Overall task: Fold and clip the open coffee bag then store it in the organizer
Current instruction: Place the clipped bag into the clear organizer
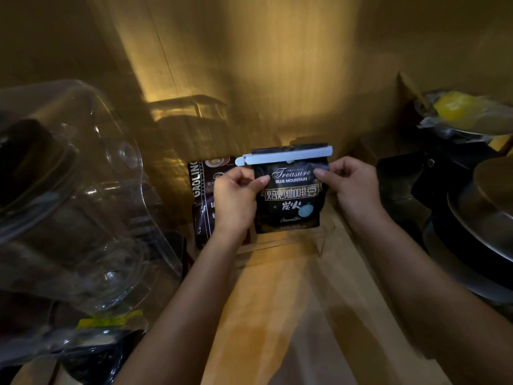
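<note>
Black coffee bag [288, 195], clip [286, 158] at twelve o'clock, pinched by left hand [236, 195] and right hand [352, 184]; lower it upright into the clear organizer [319, 240].

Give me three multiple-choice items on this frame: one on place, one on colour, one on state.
1. Where does the second coffee bag stand relative to the held coffee bag?
A. To its left
B. To its right
C. On top of it

2. What colour is the clip?
A. Red
B. Light blue
C. Black

3. How is the held bag's top?
A. Wide open
C. Cut off
B. Closed under the clip

Answers: 1 A, it shows behind the left hand. 2 B, a pale blue bar. 3 B, the clip spans the top; the right hand pinches the other edge.
</note>
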